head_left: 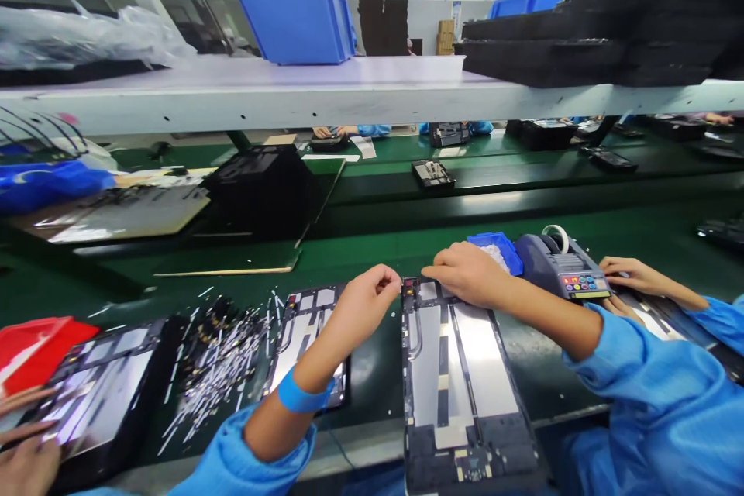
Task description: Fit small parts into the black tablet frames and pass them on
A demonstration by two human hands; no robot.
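An opened tablet [427,341] with bare silver battery panels and a dark circuit board at its near end lies in front of me. My left hand [366,302], a blue band on its wrist, is closed in a pinch beside the tablet's far left corner; what it holds, if anything, is too small to make out. Over the tablet's far edge, my right hand [468,271] has its fingers curled and pressed together, their tips partly hidden. A second opened tablet [308,325] lies under my left forearm, partly covered by it.
A heap of thin strips [224,368] lies to the left. Behind my right hand stand a blue tray [503,248] of white bits and a tape dispenser [558,267]. Co-workers' hands [633,279] work at right and far left. A shelf [377,101] spans above the bench.
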